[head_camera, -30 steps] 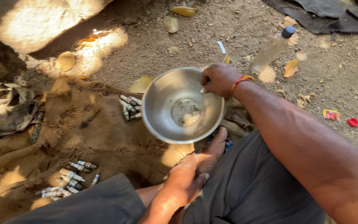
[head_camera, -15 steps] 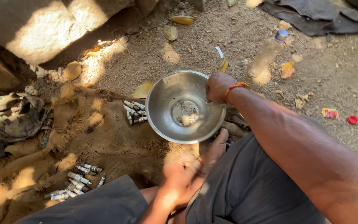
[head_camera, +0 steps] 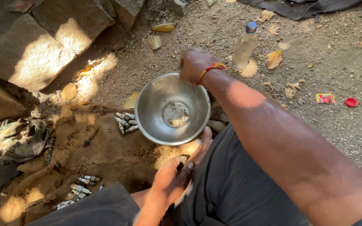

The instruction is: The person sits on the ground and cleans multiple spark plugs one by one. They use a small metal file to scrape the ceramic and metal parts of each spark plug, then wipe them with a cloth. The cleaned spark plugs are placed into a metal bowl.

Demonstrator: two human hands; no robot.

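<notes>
My right hand (head_camera: 194, 63), with a red thread at the wrist, grips the far rim of a round steel bowl (head_camera: 156, 104) and holds it tilted above the ground. A little pale residue lies in the bowl's bottom. My left hand (head_camera: 173, 178) lies low between my legs, just below the bowl's near rim. Its fingers are loosely bent and one finger reaches up to the rim's underside. I see nothing in that hand. A small heap of spark plugs (head_camera: 124, 122) lies on brown sackcloth (head_camera: 93, 146) just left of the bowl.
More spark plugs (head_camera: 80, 190) lie on the sackcloth at lower left. Large stones (head_camera: 34, 50) stand at upper left, with crumpled paper (head_camera: 19, 136) below them. A clear plastic bottle (head_camera: 244, 48) lies beyond the bowl. A red cap (head_camera: 350, 102) and a wrapper (head_camera: 325, 98) are at right.
My right hand has shifted from the bowl's right rim to its far rim, and the bowl now sits more tilted. My left hand has stayed low between my legs.
</notes>
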